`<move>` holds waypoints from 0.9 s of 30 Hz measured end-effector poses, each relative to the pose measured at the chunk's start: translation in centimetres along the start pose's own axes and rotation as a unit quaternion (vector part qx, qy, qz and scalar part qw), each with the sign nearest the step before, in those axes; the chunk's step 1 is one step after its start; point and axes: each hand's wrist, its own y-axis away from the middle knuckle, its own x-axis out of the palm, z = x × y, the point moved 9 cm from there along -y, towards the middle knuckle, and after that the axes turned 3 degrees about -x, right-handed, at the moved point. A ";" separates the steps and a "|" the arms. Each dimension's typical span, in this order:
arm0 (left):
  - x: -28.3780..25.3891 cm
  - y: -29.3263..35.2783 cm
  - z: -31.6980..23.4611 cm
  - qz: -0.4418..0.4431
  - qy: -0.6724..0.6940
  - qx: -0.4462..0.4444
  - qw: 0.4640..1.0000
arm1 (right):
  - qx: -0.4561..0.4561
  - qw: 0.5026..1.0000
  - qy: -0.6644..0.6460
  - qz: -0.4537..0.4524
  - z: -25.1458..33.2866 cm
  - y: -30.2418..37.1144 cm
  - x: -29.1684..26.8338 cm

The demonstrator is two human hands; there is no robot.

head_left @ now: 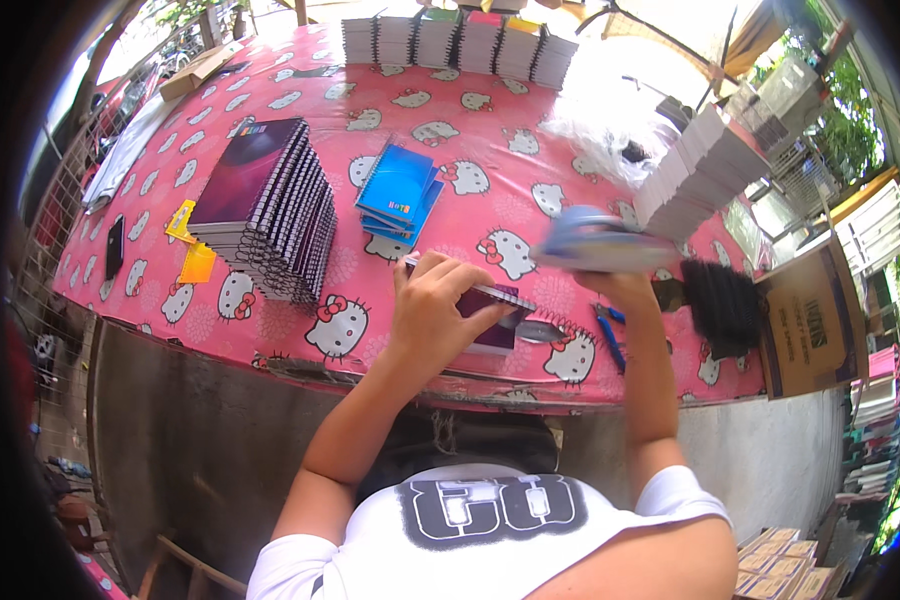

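My left hand (435, 305) has its thumb and fingers closed on a small dark purple notebook (495, 338) near the table's front edge. A pale edge of the notebook shows between them. To the right, my right hand (615, 285) is raised, holding a flat, rounded blue-and-white object (600, 240); motion blur hides its kind. Between the hands lie a shiny metal piece (542, 332) and a thin spiral coil (570, 322). Blue-handled pliers (610, 338) rest below my right hand. Beyond my left hand is a small stack of blue spiral notebooks (398, 185).
A tall stack of purple spiral notebooks (260, 205) stands left, beside yellow pieces (196, 262) and a black phone (115, 248). More spiral-bound stacks (460, 42) line the back. Right are a paper stack (700, 165), black coils (720, 305) and a cardboard box (810, 320).
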 end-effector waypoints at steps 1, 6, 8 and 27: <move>0.1 -0.1 0.2 -0.004 0.001 -0.001 1.000 | -0.059 0.987 -0.146 0.044 1.8 0.0 1.3; -1.4 -0.2 0.9 -0.046 0.009 -0.011 0.999 | -0.001 0.983 0.178 -0.041 0.0 -0.9 -0.3; -1.6 0.0 1.9 -0.055 0.010 -0.050 0.997 | 0.000 0.997 -0.073 -0.018 -0.5 -0.9 0.2; -1.7 3.6 9.4 -0.096 0.444 -0.231 0.860 | 0.008 0.943 0.319 -0.090 0.0 -4.9 2.3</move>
